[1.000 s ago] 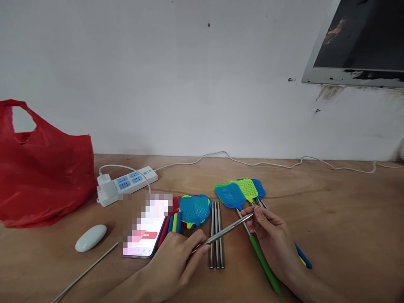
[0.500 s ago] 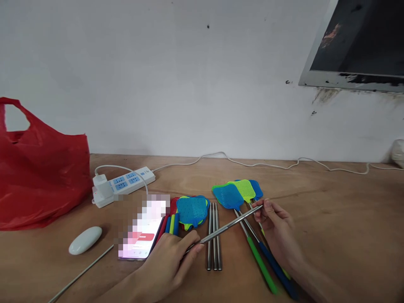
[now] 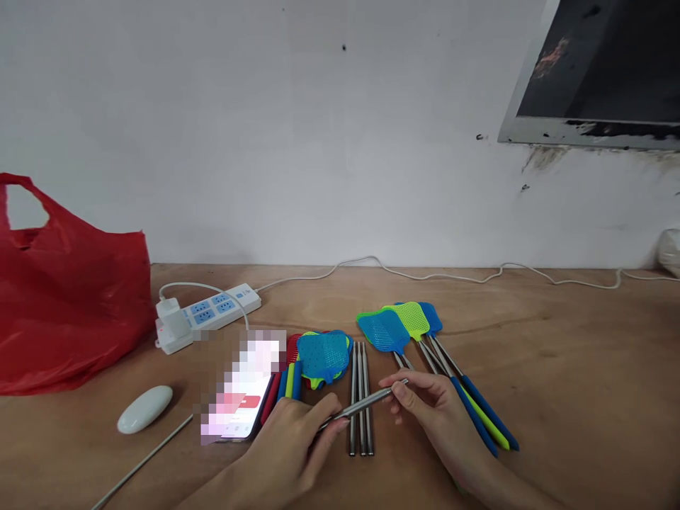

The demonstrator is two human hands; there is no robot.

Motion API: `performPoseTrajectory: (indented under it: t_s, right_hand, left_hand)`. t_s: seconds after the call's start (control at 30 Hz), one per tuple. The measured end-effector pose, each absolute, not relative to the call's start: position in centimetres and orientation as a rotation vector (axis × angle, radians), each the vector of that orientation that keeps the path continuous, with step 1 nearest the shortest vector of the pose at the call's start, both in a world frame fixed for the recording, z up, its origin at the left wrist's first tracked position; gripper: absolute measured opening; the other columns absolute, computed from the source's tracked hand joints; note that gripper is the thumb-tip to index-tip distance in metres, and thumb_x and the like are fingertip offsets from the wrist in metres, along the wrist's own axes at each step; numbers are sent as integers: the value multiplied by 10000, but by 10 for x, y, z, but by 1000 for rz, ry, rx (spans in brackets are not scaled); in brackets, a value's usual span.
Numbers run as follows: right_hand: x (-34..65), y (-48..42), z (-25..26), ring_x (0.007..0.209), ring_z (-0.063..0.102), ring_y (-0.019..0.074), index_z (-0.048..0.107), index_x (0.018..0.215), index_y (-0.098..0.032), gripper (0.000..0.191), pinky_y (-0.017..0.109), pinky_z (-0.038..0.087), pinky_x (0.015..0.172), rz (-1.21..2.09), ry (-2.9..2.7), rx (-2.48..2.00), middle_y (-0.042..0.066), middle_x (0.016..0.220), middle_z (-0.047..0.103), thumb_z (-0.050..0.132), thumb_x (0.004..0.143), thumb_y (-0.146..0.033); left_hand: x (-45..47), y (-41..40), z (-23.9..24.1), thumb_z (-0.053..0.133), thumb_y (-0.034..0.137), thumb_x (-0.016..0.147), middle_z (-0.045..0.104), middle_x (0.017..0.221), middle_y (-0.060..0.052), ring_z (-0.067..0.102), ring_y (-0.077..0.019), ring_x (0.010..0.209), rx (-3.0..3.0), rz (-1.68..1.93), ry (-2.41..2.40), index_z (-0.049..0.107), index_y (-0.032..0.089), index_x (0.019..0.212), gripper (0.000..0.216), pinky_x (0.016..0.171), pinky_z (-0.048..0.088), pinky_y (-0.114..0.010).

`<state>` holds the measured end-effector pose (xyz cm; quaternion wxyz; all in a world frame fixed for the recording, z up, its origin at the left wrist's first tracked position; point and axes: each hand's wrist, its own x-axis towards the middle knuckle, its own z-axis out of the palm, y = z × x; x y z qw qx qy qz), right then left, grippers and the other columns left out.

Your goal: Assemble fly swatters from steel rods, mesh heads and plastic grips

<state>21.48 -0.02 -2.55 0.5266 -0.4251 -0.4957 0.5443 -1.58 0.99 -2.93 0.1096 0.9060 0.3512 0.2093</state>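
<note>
My left hand [image 3: 295, 443] and my right hand [image 3: 433, 418] both pinch one thin telescopic metal rod [image 3: 366, 404], held slanted just above the table. The left fingers grip its lower end, the right fingertips its upper tip. Under it lie three metal rods [image 3: 360, 382] side by side. Right of these rest three assembled fly swatters [image 3: 411, 322] with blue and green mesh heads and coloured handles. Left of the rods sits a pile of loose swatter heads [image 3: 324, 353] and coloured grips [image 3: 290, 379].
A phone [image 3: 241, 397] with a lit screen lies by my left hand. A white oval object [image 3: 144, 409], a long thin rod [image 3: 141, 464], a white power strip [image 3: 207, 312] with cable and a red plastic bag [image 3: 64, 290] occupy the left of the wooden table [image 3: 584, 368].
My right hand slid down toward my left, and the rod between them now looks shorter. The swatters by my right hand now lie uncovered.
</note>
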Motion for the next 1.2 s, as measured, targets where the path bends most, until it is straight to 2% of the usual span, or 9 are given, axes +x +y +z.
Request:
performPoseTrajectory:
  t_s: [0.2,0.4,0.6,0.7,0.8,0.9,0.97,1.07,1.2]
  right_hand:
    - [215,5,-22,570,577,122,757,819,-165,367,220,471,501,1331,-1063,-992,43,684,688,783,755,-525]
    - [233,16,-14,413,414,57,610,696,-195,422,155,316,358,1145,-689,-1013,-64,517,495,826,674,-556]
    - [247,22,-7,331,334,35,508,709,-211,469,142,236,289,1083,-812,-1149,-58,538,552,725,743,-626]
    - [246,24,-15,322,385,54,524,771,-212,449,150,275,279,1072,-1045,-1207,-61,527,548,621,829,-646]
    - [243,25,-24,376,452,79,562,1059,-214,455,160,330,275,1103,-1186,-1235,-50,646,606,645,833,-600]
    - [240,26,-31,605,611,149,445,1355,-229,705,226,503,374,1136,-1235,-1199,36,935,679,729,781,-523]
    - [239,25,-34,772,653,185,407,1422,-242,756,302,598,521,1152,-1270,-1162,96,1147,655,735,783,-477]
    - [239,23,-35,855,651,199,467,1398,-252,626,345,607,626,1134,-1357,-1148,111,1229,631,678,839,-438]
    - [240,19,-30,848,646,208,659,1123,-233,274,329,554,658,950,-1614,-1241,78,1080,685,567,927,-400]
  left_hand:
    - [-15,12,-22,371,275,1040,552,620,51,551,-155,514,2561,637,989,495,238,878,207,509,289,-269]
    - [-17,14,-24,407,283,1017,569,638,39,567,-160,563,2589,671,906,489,234,843,199,535,319,-266]
    - [-13,15,-26,435,202,998,601,751,-5,568,-179,672,2701,761,903,503,214,816,194,592,357,-281]
    - [-13,15,-23,440,170,985,599,787,-23,554,-197,723,2790,755,880,524,204,826,183,633,385,-302]
    - [-12,15,-20,442,149,975,607,827,-36,551,-205,762,2839,677,859,553,197,847,175,678,419,-320]
    - [-12,14,-18,457,135,964,626,886,-46,562,-216,817,2845,588,852,571,195,891,148,736,446,-337]
    - [-11,13,-17,468,127,961,639,924,-48,574,-222,856,2828,546,849,577,198,932,134,783,459,-346]
    - [-10,12,-16,487,130,955,652,958,-49,592,-226,898,2791,528,833,584,207,964,124,839,472,-351]
    - [-10,12,-15,493,127,953,661,992,-49,606,-225,935,2740,527,816,588,219,1003,142,875,480,-348]
